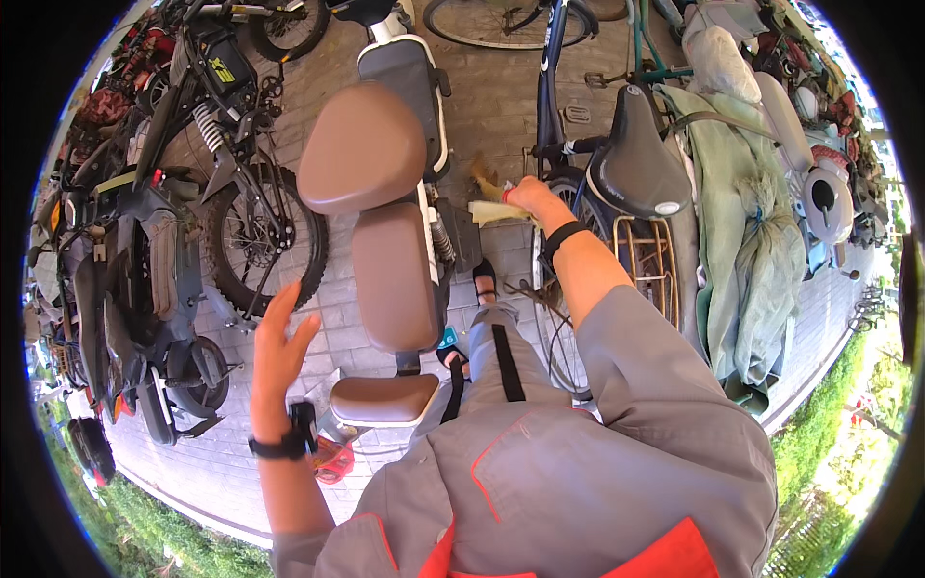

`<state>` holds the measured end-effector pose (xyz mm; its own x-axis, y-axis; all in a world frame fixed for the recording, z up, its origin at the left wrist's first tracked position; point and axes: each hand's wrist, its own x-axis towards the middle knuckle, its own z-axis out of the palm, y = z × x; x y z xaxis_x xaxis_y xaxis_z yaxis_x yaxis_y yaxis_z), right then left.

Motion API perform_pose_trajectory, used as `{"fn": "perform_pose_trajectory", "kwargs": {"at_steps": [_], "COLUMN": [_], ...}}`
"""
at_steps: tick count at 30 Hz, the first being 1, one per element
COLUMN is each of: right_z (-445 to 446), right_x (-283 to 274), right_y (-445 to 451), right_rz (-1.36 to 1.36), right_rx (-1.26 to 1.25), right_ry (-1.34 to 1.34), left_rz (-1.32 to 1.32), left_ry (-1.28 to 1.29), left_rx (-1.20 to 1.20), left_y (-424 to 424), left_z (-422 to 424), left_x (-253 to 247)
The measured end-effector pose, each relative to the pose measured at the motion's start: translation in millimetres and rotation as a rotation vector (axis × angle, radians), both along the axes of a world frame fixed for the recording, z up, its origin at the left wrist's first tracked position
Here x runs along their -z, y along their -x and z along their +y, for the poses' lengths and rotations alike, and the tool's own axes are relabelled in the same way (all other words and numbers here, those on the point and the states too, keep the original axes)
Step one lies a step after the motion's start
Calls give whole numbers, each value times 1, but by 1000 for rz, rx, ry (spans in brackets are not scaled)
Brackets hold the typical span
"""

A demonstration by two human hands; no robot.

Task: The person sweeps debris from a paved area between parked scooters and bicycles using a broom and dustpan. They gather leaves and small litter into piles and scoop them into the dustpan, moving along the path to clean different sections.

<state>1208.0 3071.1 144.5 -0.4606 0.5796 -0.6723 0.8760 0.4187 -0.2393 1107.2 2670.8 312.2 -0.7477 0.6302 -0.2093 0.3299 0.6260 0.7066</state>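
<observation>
My right hand (533, 199) reaches down between an electric scooter and a bicycle, its fingers closed on a pale yellow strip (497, 212), perhaps cloth. A tan, frayed piece (485, 180) shows just beyond the fingers; whether it is joined to the strip is unclear. The scooter's brown padded seat (396, 274) and larger brown cushion (365, 148) lie left of this hand. To its right is the bicycle's black saddle (637, 155). My left hand (278, 347) is raised with fingers apart, holding nothing, left of the seat and below a knobbly-tyred wheel (266, 238).
Parked two-wheelers crowd the left, among them a black electric bike (224, 65). A rusty rear rack (647, 267) and a green cover (751, 289) stand at my right. My sandalled foot (485, 282) is on grey paving beside the scooter. A red bag (334, 460) lies low left.
</observation>
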Motion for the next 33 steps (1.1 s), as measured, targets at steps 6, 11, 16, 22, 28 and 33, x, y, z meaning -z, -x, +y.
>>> {"fn": "perform_pose_trajectory", "kwargs": {"at_steps": [6,11,16,22,28,33], "right_z": [3,-8,-2,-61,-100,-117], "right_x": [3,-7,20,62,34,63], "right_y": [-25,-40,-8,-35,-98,-154], "right_rz": [179,292,248,156,104,91], "right_rx": [278,313,260,269,148,-30], "right_ry": [37,-44,-61,18,52,-30], "left_rz": [101,-174,-76,-220,-272,-291], "left_ry": [282,374,365,471,552,436], "left_rx": [-246,-243,-323,-425,-476,-446], "left_y": [-107,-175,-199,-227,-259,-271], "left_z": [-147,-165,-140,-141,-166,-180], "left_x": [17,37,30,13,19,26]}}
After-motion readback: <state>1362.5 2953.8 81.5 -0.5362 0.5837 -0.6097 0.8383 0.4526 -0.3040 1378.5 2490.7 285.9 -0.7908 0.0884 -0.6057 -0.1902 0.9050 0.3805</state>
